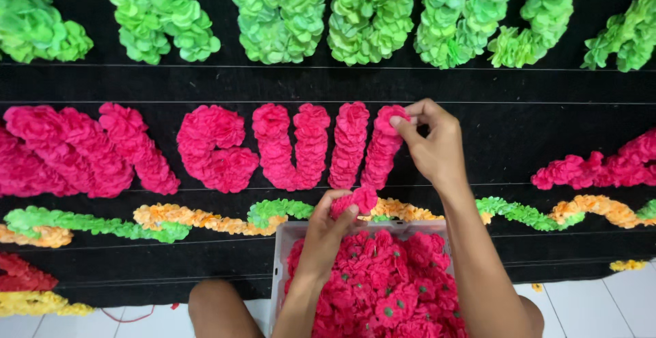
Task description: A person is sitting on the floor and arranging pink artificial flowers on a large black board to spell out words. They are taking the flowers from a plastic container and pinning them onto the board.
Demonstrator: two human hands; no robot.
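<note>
**Caller:** Head view, and we start on the pink paper flower (391, 121) at about one o'clock from the middle of the picture. Our right hand (432, 143) has thumb and fingertips pinched together on it, pressing it at the top of a slanted pink stroke (380, 152) on the black board (478, 85).

**Partner:** That pinch makes sense to us: crepe this soft crushes easily, so fingertips alone seat it while the palm stays off the neighbours.

**Caller:** Down at six o'clock our left hand (329, 232) is closed around a second pink flower (355, 200), lifted just above the rim of the white tray (281, 246).

**Partner:** We judge it held there as the next one in line, close to the board, so the right hand need not travel far.

**Caller:** The tray is heaped with loose pink flowers (383, 287) and sits between our knees (217, 307), touching the board's lower edge.

**Partner:** Handy spot: both hands reach it without leaning.

**Caller:** Widening out: finished pink letter shapes (212, 148) run toward nine o'clock, more pink (601, 164) at three o'clock.

**Partner:** Under them a wavy garland of orange and green (205, 218) crosses the board, just behind the left hand.

**Caller:** At twelve o'clock, a row of green flower letters (280, 13). Red and yellow clusters (31, 290) sit at eight o'clock, and a small yellow bit (625, 265) at four, by the white floor tiles (594, 304).
</note>
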